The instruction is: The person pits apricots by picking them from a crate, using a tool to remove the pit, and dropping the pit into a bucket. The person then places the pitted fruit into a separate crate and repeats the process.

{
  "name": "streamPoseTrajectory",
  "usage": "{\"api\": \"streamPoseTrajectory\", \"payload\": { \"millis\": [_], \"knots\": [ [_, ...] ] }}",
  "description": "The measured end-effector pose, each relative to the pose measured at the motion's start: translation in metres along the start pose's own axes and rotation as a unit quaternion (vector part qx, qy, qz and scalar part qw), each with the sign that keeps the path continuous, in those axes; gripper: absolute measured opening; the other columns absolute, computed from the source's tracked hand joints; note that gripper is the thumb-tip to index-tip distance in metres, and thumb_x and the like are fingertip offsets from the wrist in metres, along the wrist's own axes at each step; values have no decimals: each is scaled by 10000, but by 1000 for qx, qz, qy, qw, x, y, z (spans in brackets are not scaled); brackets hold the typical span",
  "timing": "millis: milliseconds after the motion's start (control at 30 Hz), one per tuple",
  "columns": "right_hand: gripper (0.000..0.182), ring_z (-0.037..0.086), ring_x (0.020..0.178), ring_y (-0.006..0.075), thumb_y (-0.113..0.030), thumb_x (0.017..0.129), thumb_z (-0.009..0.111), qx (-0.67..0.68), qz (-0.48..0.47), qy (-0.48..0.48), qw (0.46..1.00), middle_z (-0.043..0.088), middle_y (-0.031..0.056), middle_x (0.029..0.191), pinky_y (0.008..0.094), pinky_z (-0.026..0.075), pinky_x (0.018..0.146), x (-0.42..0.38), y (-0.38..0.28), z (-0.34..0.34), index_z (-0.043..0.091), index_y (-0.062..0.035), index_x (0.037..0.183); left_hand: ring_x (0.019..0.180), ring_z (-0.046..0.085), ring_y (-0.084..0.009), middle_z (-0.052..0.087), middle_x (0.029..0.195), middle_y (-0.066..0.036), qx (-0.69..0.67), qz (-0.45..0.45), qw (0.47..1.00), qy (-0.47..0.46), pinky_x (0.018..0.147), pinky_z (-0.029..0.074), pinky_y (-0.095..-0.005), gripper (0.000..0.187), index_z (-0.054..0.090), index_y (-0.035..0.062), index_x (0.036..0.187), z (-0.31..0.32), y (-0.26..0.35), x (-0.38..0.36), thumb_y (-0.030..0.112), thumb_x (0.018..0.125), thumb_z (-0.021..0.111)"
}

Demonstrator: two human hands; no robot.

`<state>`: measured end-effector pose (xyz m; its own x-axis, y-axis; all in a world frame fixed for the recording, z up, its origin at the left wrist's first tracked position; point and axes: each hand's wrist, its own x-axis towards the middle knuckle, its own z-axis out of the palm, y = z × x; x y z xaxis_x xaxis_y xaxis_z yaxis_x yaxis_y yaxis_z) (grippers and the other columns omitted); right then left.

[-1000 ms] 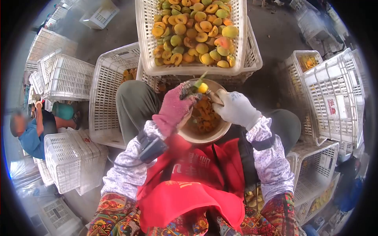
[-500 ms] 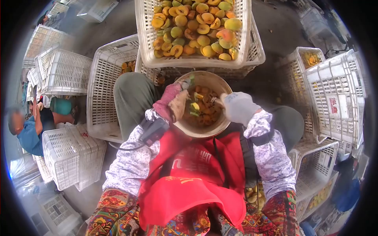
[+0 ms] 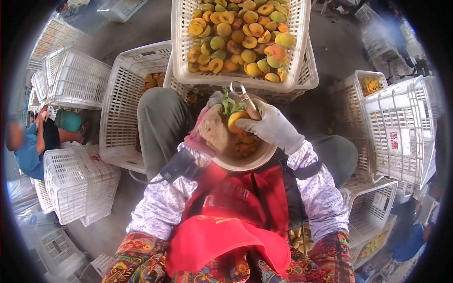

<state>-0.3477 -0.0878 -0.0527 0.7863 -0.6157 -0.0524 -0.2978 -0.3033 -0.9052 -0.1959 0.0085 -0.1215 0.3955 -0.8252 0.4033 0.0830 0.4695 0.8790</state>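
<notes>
My left hand (image 3: 210, 131), in a pink and tan glove, grips an orange-yellow apricot (image 3: 234, 122) with green leaves (image 3: 230, 104) beside it. My right hand (image 3: 276, 126), in a pale grey glove, is closed around a short-handled pitting tool (image 3: 251, 109) whose looped metal end points up and away from me. The right thumb presses against the apricot. Both hands meet over a round bucket (image 3: 257, 162) between my knees, with apricot pieces (image 3: 245, 144) inside it. The left fingertips are partly hidden by the leaves.
A white crate (image 3: 302, 47) full of halved apricots (image 3: 236, 35) stands on another crate just beyond the bucket. More crates stand at left (image 3: 108, 108) and right (image 3: 398, 132). A person (image 3: 28, 146) in a blue top sits at far left.
My hands have come together above the bucket. The right hand has moved left and up, bringing the tool to the apricot. The leaves, blurred earlier, now show clearly.
</notes>
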Motion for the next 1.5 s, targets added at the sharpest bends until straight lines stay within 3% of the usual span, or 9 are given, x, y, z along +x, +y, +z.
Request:
{"api": "streamPoseTrajectory", "payload": {
  "millis": [67,467,800,933,967,1033,1267,1433,1500],
  "knots": [
    [467,628,947,301,-284,796,709,49,38,-13,998,661,167,996,363,477,833,1,-6,-6,561,-32,1159,1038,569,-290,608,1123,-106,-294,-394,871,22,918,454,-372,389,584,87,1149,-2,24,11,224,791,650],
    [383,563,634,61,-92,847,671,177,102,-61,977,613,14,906,224,493,588,5,-24,-10,523,-21,1192,1045,586,-184,549,1238,-123,-349,-256,902,-10,947,463,-287,379,468,10,1307,-28,-26,-28,125,947,501],
    [392,577,691,93,-197,804,728,154,57,-76,983,624,17,824,244,496,663,4,-17,-2,551,-8,1098,879,593,-114,646,1000,-46,189,-256,948,23,812,494,-264,220,605,-13,1118,-7,-25,3,68,923,541],
    [283,558,582,54,-111,832,673,281,154,-147,936,612,16,813,192,456,506,-6,-45,-22,570,-31,1083,712,622,-229,650,785,-141,-384,-370,829,166,668,480,-341,164,652,7,921,2,-8,7,119,864,546],
    [287,557,571,53,-132,840,671,352,130,-123,919,613,19,808,188,451,494,-7,-44,-23,566,-25,1085,711,617,-254,650,788,-156,-46,-344,936,64,685,482,-349,180,647,5,928,-16,-29,-3,145,865,554],
    [301,560,543,70,-202,888,632,333,146,-79,928,616,26,821,174,445,477,2,-32,-24,557,-6,1104,753,615,-327,650,796,-193,487,-266,803,-219,748,482,-392,269,638,-1,936,-12,-17,-1,251,860,588],
    [355,581,569,42,-281,924,551,248,155,-32,956,611,14,799,171,409,425,2,-22,-36,550,13,1122,1065,551,-372,581,1112,-213,617,-242,713,-230,888,455,-387,407,572,30,1158,9,57,16,247,820,637],
    [342,604,611,54,-259,924,551,257,143,-29,955,616,18,857,181,428,456,7,-47,-38,553,20,1121,835,557,-102,598,1030,-39,32,-269,962,-28,706,459,-208,385,480,48,1291,3,47,15,96,915,547],
    [341,620,634,79,-258,922,564,266,142,-31,953,614,11,873,207,452,482,13,-44,-27,551,20,1121,864,568,-111,587,1086,-36,-314,-234,912,120,727,479,-238,370,452,74,1315,-7,18,1,96,948,494]
  ]
}}
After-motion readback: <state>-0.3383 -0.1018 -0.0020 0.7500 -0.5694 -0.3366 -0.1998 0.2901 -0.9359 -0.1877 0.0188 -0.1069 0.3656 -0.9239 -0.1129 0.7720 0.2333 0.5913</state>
